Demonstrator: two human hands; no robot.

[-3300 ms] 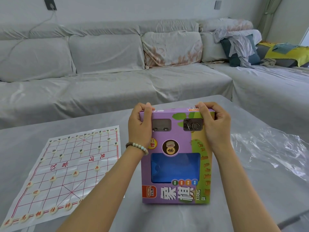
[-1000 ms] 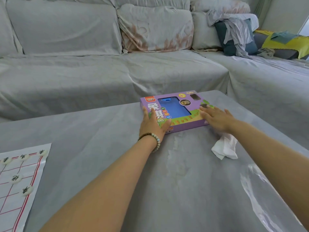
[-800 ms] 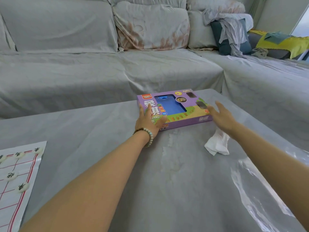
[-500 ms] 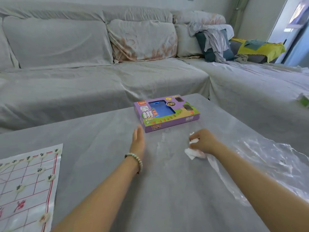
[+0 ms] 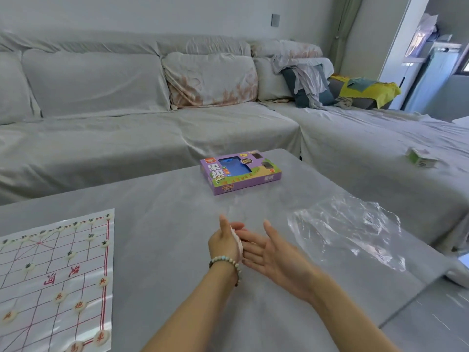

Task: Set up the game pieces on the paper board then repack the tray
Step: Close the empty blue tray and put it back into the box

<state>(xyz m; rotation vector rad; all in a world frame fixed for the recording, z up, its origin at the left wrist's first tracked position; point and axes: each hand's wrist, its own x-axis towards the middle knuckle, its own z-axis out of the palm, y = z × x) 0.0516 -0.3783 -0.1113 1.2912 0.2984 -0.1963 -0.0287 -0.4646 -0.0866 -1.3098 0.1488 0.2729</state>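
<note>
Head view. **Surroundings, left to right:** the paper board [image 5: 55, 275] lies flat at the near left of the grey table [image 5: 157, 288] and is cut off by the frame edge. Round pale game pieces [image 5: 69, 254] stand on its red grid lines, with green characters on the far ranks and red on the near ones. Behind the table runs a sofa under grey covers [image 5: 114, 141]. The purple game box [image 5: 241, 171] lies flat near the table's far edge, well apart from the board. A blue tray [image 5: 234, 166] shows through its window. A crumpled clear plastic sheet [image 5: 350, 224] is spread on the table's right part, near the right forearm but not touching it. On the sofa's right wing lie a heap of clothes [image 5: 309, 80], a yellow cloth [image 5: 368, 91] and a small green-and-white carton [image 5: 421, 158]. Nothing lies between the hands and the box.

**Hands:** both are held over the middle of the table, between board and plastic. The left hand [image 5: 224, 241], with a bead bracelet [image 5: 224, 261] at its wrist, stands on edge with the thumb up. Its fingers reach forward and are not clenched, though they are partly hidden. The right hand [image 5: 269, 252] is turned palm up and leftward, with the fingers straight and spread. Its fingertips meet the left palm. A white crumpled tissue [image 5: 238, 243] is pressed between the two hands, and neither hand curls around it.
</note>
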